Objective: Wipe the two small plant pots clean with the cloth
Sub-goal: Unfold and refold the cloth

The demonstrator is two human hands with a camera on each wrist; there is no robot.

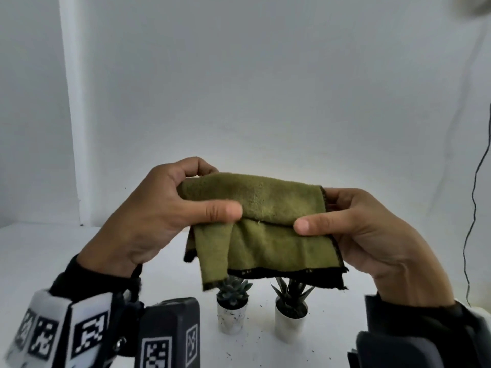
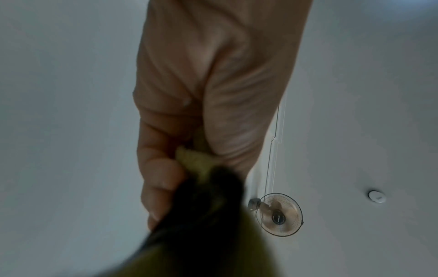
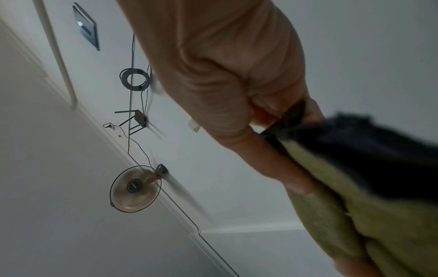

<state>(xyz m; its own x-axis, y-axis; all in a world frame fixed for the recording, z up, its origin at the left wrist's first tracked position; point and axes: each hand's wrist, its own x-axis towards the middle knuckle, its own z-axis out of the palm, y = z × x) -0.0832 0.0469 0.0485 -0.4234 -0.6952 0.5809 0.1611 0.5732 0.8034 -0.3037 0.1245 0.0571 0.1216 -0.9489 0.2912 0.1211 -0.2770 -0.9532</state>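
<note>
White table [image 1: 345,341]: cloth [image 1: 265,235] hides pots' [image 1: 231,318] plants.

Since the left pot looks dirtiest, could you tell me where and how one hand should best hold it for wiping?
Probably grip the left pot round its white wall, coming from its left side. It stands upright and the succulent fills its top, so a side hold spares the leaves.

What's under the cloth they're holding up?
Under the cloth, held in the air by the left hand and right hand, stand two white pots with plants on the table. The cloth's hem covers the plants' leaf tips.
</note>
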